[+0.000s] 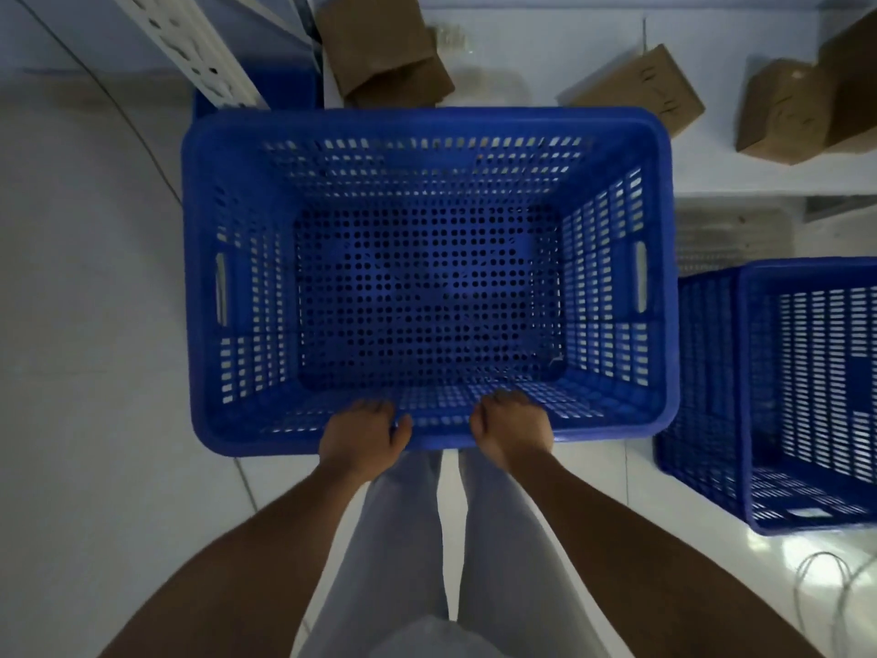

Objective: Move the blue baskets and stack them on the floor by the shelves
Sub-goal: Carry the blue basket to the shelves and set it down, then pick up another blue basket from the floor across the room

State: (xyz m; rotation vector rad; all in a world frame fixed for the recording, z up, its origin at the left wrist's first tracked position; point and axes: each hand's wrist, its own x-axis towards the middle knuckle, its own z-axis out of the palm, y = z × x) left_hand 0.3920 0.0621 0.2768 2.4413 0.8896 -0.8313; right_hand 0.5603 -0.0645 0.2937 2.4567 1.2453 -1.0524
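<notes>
Filling most of the view, a big blue basket (429, 277) is held over the white floor (85, 325) by its near rim. A second blue basket (778, 396) sits on the floor to the right. The left hand (363, 434) and right hand (512, 427) each curl tight around that rim.

Held basket (429, 135) centre; second basket (807, 396) right; boxes (636, 95) behind.
</notes>
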